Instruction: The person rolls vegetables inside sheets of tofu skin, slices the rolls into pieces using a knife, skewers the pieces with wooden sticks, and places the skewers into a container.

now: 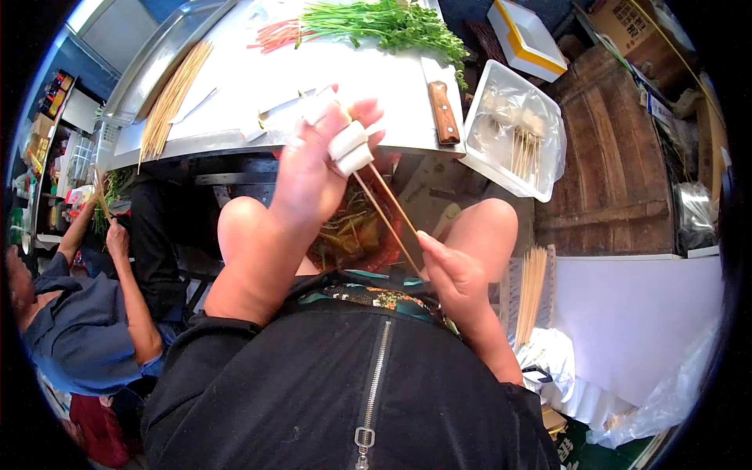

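Over the table's front edge, my left hand (309, 172) is raised with its fingers around white food pieces (350, 149) threaded on thin wooden skewers (384, 205). My right hand (454, 274), low above my lap, pinches the lower part of the skewers between thumb and fingers. Two skewers run side by side from the white pieces down toward this hand.
On the white table (235, 94) lie a skewer bundle (174, 98), green stalks (376, 27) and a wooden-handled knife (443, 110). A white bin (517, 129) holds skewered pieces. More skewers (531, 294) stand at right. Another person (86, 321) sits at left holding greens.
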Available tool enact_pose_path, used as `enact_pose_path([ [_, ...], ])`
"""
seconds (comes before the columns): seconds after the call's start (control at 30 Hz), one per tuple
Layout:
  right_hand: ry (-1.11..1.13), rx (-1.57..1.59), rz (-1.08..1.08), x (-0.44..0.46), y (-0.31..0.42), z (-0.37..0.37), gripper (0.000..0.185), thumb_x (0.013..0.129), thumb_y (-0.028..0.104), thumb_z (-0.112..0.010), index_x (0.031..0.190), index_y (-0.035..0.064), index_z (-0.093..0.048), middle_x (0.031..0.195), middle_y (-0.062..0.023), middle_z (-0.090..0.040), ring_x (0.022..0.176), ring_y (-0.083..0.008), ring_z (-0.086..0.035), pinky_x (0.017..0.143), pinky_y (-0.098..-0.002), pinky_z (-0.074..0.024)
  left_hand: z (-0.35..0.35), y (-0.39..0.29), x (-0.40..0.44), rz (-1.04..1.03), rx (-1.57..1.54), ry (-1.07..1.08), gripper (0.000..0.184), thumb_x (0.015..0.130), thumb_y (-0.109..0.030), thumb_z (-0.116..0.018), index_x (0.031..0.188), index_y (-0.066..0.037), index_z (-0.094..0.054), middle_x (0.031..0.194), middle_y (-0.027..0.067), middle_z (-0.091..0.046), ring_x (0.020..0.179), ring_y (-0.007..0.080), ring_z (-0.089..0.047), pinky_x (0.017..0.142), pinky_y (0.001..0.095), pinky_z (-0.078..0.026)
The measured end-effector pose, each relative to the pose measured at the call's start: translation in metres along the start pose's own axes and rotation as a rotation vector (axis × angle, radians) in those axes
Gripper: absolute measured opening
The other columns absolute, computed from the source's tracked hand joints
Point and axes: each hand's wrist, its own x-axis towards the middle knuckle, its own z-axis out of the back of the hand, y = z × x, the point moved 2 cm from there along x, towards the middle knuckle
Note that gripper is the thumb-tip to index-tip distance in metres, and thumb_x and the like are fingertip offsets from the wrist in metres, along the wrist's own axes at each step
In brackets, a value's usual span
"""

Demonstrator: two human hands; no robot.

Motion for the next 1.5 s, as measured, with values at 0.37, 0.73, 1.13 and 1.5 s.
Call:
enact_pose_path([
  [0.37,0.000,-0.003,0.048,0.000,-0.001,0.000,0.030,0.090,-0.001,-0.062,0.119,0.0010,-0.068,0.108,-0.0180,-0.072,0.090,-0.0227,-0.073,0.078,-0.0293,-0.0555,-0.008,0.003,-0.005,0.028,0.060,-0.044,0.035,0.099,-0.024,-0.061,0.126,-0.006,-0.051,0.111,0.0162,-0.067,0.100,0.0265,-0.068,0.083,0.0453,-0.059],
  [0.73,-0.078,-0.030,0.223,0.000,0.001,-0.005,0.034,0.089,-0.004,-0.063,0.123,0.0001,-0.065,0.077,-0.0135,-0.066,0.059,-0.0183,-0.061,0.059,-0.0267,-0.0493,-0.024,0.007,-0.017,0.009,-0.003,0.082,0.033,0.104,-0.025,-0.050,0.128,-0.003,-0.050,0.114,0.0176,-0.065,0.106,0.0277,-0.065,0.099,0.0452,-0.051],
  [1.13,-0.109,-0.023,0.265,0.003,0.015,-0.006,0.034,0.090,-0.007,-0.062,0.124,-0.0034,-0.064,0.090,-0.0182,-0.070,0.066,-0.0204,-0.065,0.064,-0.0277,-0.0514,-0.030,0.016,-0.025,0.061,-0.012,0.132,0.034,0.104,-0.026,-0.049,0.129,-0.004,-0.051,0.114,0.0168,-0.066,0.105,0.0272,-0.066,0.099,0.0453,-0.051],
  [1.5,-0.155,0.002,0.187,0.008,0.021,-0.004,0.031,0.092,-0.006,-0.060,0.123,-0.0052,-0.064,0.104,-0.0191,-0.071,0.085,-0.0195,-0.070,0.078,-0.0267,-0.0528,-0.036,0.040,-0.029,0.159,0.007,0.142,0.034,0.102,-0.025,-0.053,0.129,-0.003,-0.049,0.111,0.0161,-0.068,0.100,0.0264,-0.069,0.095,0.0434,-0.054],
])
